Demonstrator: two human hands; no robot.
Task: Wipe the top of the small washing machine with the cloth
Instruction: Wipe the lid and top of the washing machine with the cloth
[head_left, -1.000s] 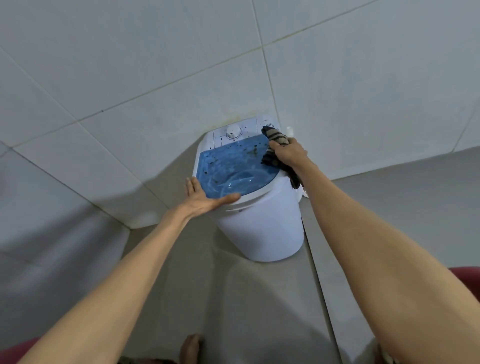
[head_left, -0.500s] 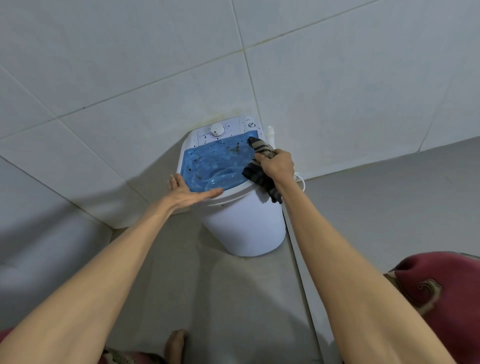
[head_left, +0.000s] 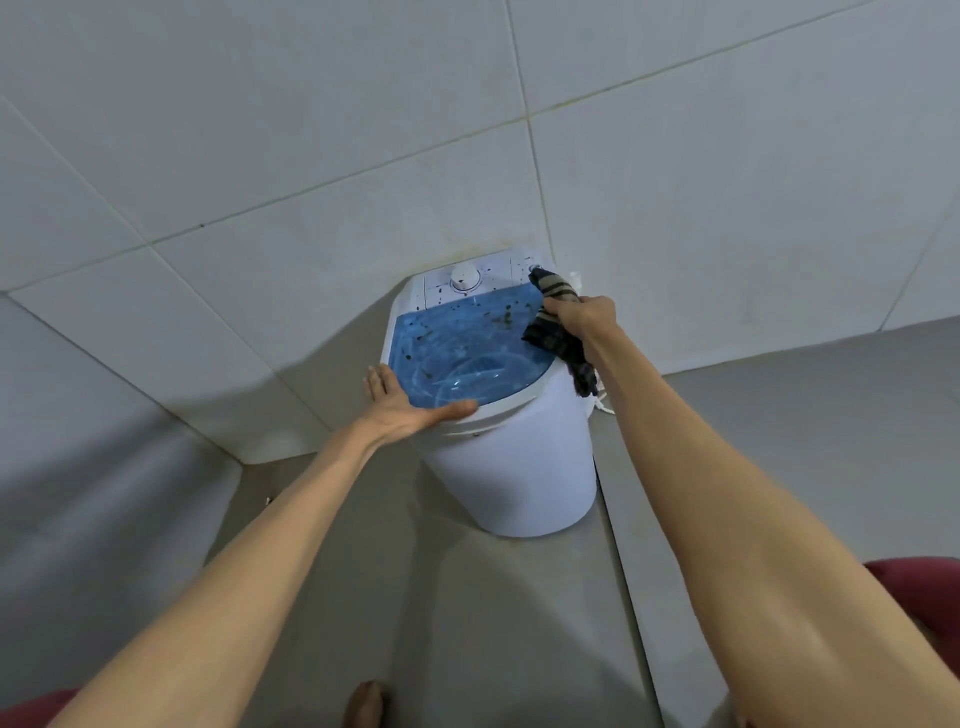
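Note:
A small white washing machine (head_left: 514, 467) stands on the floor against a tiled wall. Its blue see-through lid (head_left: 467, 353) is speckled with dark spots, and a white panel with a round dial (head_left: 464, 279) runs along the back. My right hand (head_left: 584, 314) grips a dark striped cloth (head_left: 558, 332) at the lid's far right corner; one end of the cloth lies on the panel and the other hangs over the right side. My left hand (head_left: 410, 408) lies flat with fingers spread on the front left rim of the machine.
Pale tiled walls (head_left: 311, 156) meet in a corner to the left of the machine. The grey floor (head_left: 415, 597) spreads in front. A white cord (head_left: 602, 402) shows behind the machine's right side. A red cushion edge (head_left: 919, 571) sits at lower right and a bare foot (head_left: 366, 704) at the bottom.
My right hand has slid the cloth from the lid's right edge up toward the back right corner by the panel. My left hand has stayed on the front rim.

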